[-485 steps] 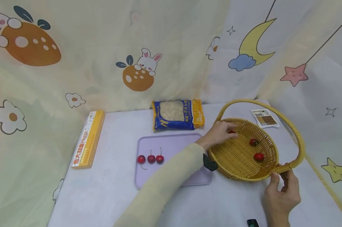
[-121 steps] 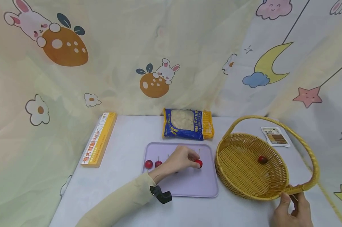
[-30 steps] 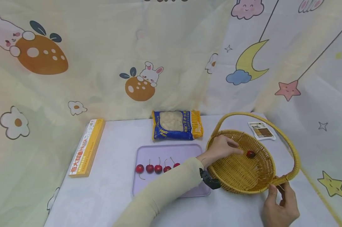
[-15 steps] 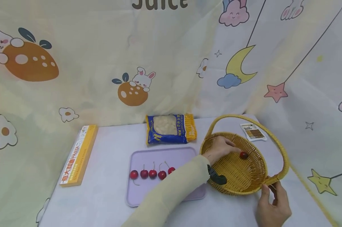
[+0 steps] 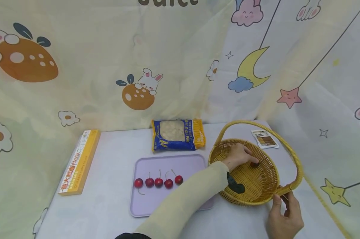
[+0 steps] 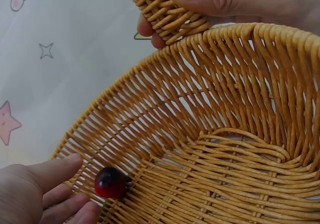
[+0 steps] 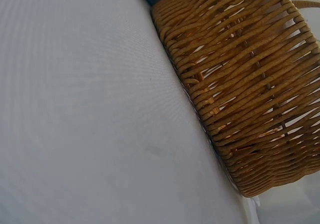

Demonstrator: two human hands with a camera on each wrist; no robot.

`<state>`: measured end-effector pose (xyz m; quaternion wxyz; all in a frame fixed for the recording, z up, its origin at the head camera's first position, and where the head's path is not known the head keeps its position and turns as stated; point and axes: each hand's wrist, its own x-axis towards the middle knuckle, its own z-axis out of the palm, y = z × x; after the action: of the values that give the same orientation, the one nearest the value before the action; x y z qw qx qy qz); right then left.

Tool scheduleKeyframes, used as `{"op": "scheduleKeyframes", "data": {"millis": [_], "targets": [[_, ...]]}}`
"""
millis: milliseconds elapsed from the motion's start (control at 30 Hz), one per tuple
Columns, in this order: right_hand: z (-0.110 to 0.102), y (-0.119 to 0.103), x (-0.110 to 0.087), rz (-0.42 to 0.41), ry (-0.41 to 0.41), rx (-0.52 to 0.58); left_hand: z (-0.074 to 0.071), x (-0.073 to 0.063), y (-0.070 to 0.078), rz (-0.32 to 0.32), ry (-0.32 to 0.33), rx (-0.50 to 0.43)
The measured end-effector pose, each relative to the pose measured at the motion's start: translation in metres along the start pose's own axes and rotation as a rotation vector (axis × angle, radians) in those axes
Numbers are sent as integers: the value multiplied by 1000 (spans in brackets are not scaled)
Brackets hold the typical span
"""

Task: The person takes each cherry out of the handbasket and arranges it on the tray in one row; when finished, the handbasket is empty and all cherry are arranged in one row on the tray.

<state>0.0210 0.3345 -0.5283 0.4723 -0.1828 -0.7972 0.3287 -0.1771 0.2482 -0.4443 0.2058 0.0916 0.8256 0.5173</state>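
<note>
In the head view, the left hand (image 5: 239,155) reaches inside a yellow wicker basket (image 5: 251,191), fingertips at a dark red cherry (image 5: 255,164). Seen from the left wrist, that cherry (image 6: 111,184) lies by the woven wall, and the left hand's (image 6: 40,194) extended fingers are just beside it, not curled round it. The right hand (image 5: 285,215) grips the foot of the basket's arched handle (image 5: 298,169), its thumb on the near side. A lilac tray (image 5: 147,205) to the left bears several stemmed cherries (image 5: 158,182) in a row. The right wrist view shows the basket's outer side (image 7: 245,83), no hand.
Behind the tray lies a blue and yellow orecchiette bag (image 5: 178,135). A yellow pasta box (image 5: 79,162) lies at the table's left, and a small white and brown packet (image 5: 264,138) behind the basket. The left sleeve (image 5: 185,199) crosses over the tray's right part.
Earlier the left hand set cherries on the tray, whose row has grown while the basket's cherries dwindled to one. Over the last second it moved right to that cherry. The right hand kept its grip.
</note>
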Motion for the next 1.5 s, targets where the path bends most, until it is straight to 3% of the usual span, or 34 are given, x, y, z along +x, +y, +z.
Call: {"op": "scheduleKeyframes", "data": {"millis": [333,500,633,833,1000,1100,1333,1500], "targets": [[0,-3,2,-61,15,46,10,4,1,37,-32,94],[0,-2,4,-86,18,57,14,4,-1,68,-61,89],[-1,-2,3,-89,-5,36,15,5,-4,79,-67,93],[2,-4,3,-91,14,58,13,6,-7,67,-69,126],[1,-4,5,-87,40,59,12,5,-2,94,-69,178],[1,-4,2,-66,34,37,6,1,1,115,-75,204],[-2,0,2,-34,-4,-30,-13,-5,2,174,-132,129],[3,-6,2,-26,31,-2,-31,-9,-5,209,-160,142]]}}
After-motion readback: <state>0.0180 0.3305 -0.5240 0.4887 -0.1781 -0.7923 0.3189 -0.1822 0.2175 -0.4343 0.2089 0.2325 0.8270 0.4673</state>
